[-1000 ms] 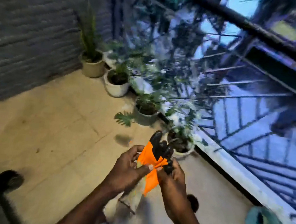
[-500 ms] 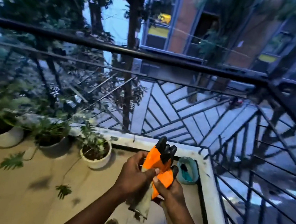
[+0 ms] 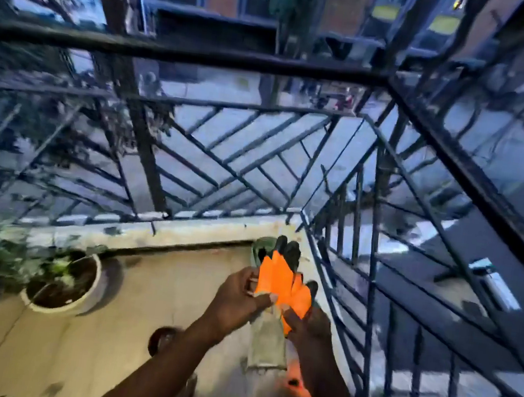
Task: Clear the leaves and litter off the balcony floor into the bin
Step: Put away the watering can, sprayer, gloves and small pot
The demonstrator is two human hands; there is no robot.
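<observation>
Both hands hold a pair of orange work gloves (image 3: 279, 282) with black fingertips and pale cuffs, over the balcony corner. My left hand (image 3: 237, 301) pinches the gloves from the left with its thumb on top. My right hand (image 3: 306, 329) grips them from the lower right. A teal bin (image 3: 260, 248) sits in the corner behind the gloves, mostly hidden by them. An orange object (image 3: 295, 377) lies blurred on the floor below my right wrist. No leaves show plainly on the tan floor (image 3: 159, 284).
A white potted plant (image 3: 69, 283) stands at the left by the low ledge (image 3: 156, 229), with more foliage further left. Black metal railing (image 3: 225, 160) closes the balcony ahead and on the right. My dark shoe (image 3: 164, 338) shows below.
My view has swung right, from the plant pots along the wall to the railing corner. The hands kept hold of the gloves and the bin now lies behind them.
</observation>
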